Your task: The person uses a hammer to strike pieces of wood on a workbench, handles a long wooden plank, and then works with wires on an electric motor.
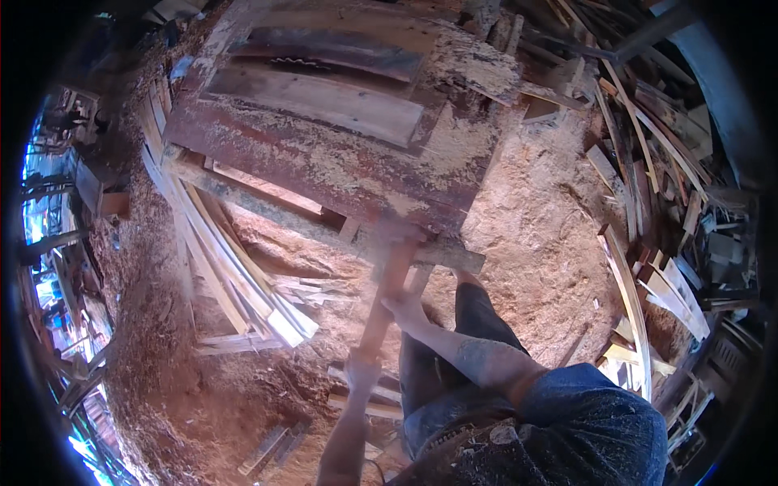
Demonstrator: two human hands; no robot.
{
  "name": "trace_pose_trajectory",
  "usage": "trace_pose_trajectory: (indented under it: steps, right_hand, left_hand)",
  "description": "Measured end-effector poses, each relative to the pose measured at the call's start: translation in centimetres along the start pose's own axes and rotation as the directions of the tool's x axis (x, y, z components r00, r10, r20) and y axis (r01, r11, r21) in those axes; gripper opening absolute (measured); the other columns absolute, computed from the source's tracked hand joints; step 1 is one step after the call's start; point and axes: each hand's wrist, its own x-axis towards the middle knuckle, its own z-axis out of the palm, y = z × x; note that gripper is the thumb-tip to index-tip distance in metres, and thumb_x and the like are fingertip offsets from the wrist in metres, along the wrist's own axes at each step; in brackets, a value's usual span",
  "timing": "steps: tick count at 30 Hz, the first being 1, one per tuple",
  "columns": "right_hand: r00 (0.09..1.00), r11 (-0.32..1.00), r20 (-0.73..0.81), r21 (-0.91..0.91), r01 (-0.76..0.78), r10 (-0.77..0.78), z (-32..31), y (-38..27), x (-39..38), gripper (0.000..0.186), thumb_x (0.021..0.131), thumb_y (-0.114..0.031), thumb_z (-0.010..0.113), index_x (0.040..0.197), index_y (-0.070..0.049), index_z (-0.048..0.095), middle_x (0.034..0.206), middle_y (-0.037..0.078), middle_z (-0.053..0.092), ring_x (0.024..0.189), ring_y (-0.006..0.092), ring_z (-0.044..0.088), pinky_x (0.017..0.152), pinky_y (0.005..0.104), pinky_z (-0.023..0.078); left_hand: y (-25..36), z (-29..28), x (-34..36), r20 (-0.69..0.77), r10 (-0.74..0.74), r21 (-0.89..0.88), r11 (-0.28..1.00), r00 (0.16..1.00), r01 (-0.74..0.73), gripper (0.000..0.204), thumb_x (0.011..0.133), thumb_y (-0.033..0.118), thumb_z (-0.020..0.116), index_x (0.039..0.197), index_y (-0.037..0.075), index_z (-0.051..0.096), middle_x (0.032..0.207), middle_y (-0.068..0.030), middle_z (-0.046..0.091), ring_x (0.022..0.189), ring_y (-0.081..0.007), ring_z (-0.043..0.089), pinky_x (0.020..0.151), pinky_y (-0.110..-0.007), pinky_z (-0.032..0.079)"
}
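Note:
Both my hands are closed on a reddish-brown wooden board (381,317), held at a slant in front of my legs. My left hand (362,370) grips its lower end. Higher up, my right hand (403,309) holds it along the side. The board's far end is smeared by motion and meets or overlaps the near edge of a sawdust-strewn wooden worktable (324,166); whether it touches I cannot tell. On that table lie a pale plank (316,101) and a darker plank (340,53), side by side.
Long thin wood strips (227,267) lean against the table's left side. Sawdust (543,235) covers the floor around my legs. Piles of offcuts (640,138) line the right, with a curved strip (628,300) standing nearer. Short scraps (275,445) lie at lower left.

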Motion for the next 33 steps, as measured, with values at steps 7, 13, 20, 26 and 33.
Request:
trace_pose_trajectory:
  steps: [7,13,20,26,33]
  right_hand:
    - [0.991,0.993,0.09,0.06,-0.102,0.096,0.8,1.8,1.6,0.02,0.095,-0.013,0.062,0.108,0.002,0.063,0.093,0.009,0.07,0.081,0.0191,0.07,0.069,0.0336,0.058]
    - [0.999,0.983,0.003,-0.181,-0.04,0.041,3.6,-0.8,2.1,0.023,0.094,-0.015,0.065,0.105,0.005,0.063,0.086,0.01,0.07,0.076,0.0217,0.07,0.066,0.0331,0.057]
    - [0.998,0.774,-0.039,-0.63,-0.06,0.045,1.3,1.4,4.8,0.039,0.092,-0.034,0.068,0.104,0.003,0.063,0.079,0.01,0.067,0.068,0.0213,0.066,0.061,0.0369,0.053]
    - [0.903,0.938,0.276,0.019,-0.346,0.328,3.5,4.5,0.0,0.042,0.095,-0.035,0.065,0.123,-0.005,0.055,0.11,0.007,0.064,0.093,0.0204,0.064,0.077,0.0378,0.053]
    - [0.945,0.95,0.176,0.1,-0.295,0.275,5.0,7.5,1.3,0.033,0.096,-0.022,0.064,0.116,0.003,0.057,0.109,0.013,0.064,0.102,0.0249,0.065,0.084,0.0412,0.056]
  left_hand:
    - [-2.1,-0.3,1.5,0.045,-0.093,-0.001,0.996,0.995,0.093,0.065,0.067,0.028,0.082,0.115,0.0,0.05,0.105,-0.0279,0.063,0.103,-0.0479,0.06,0.089,-0.054,0.048]
    - [-2.9,-5.0,3.0,0.045,-0.005,0.02,1.0,0.999,0.004,0.056,0.07,0.023,0.079,0.112,-0.002,0.051,0.107,-0.0279,0.064,0.103,-0.0456,0.062,0.089,-0.052,0.05]
    - [-1.6,-3.7,5.3,0.0,0.06,-0.033,0.998,0.998,-0.06,0.051,0.072,0.026,0.079,0.109,0.002,0.053,0.1,-0.0235,0.068,0.096,-0.0417,0.067,0.084,-0.049,0.054]
    - [-0.5,-4.3,5.8,0.03,0.026,0.02,0.999,0.999,-0.027,0.051,0.071,0.032,0.079,0.107,0.003,0.059,0.091,-0.0208,0.07,0.089,-0.0374,0.069,0.081,-0.049,0.054]
    - [0.3,-3.2,6.1,0.007,0.019,0.036,0.999,1.0,-0.019,0.05,0.068,0.032,0.08,0.104,0.003,0.059,0.092,-0.0209,0.07,0.091,-0.0399,0.068,0.083,-0.049,0.053]
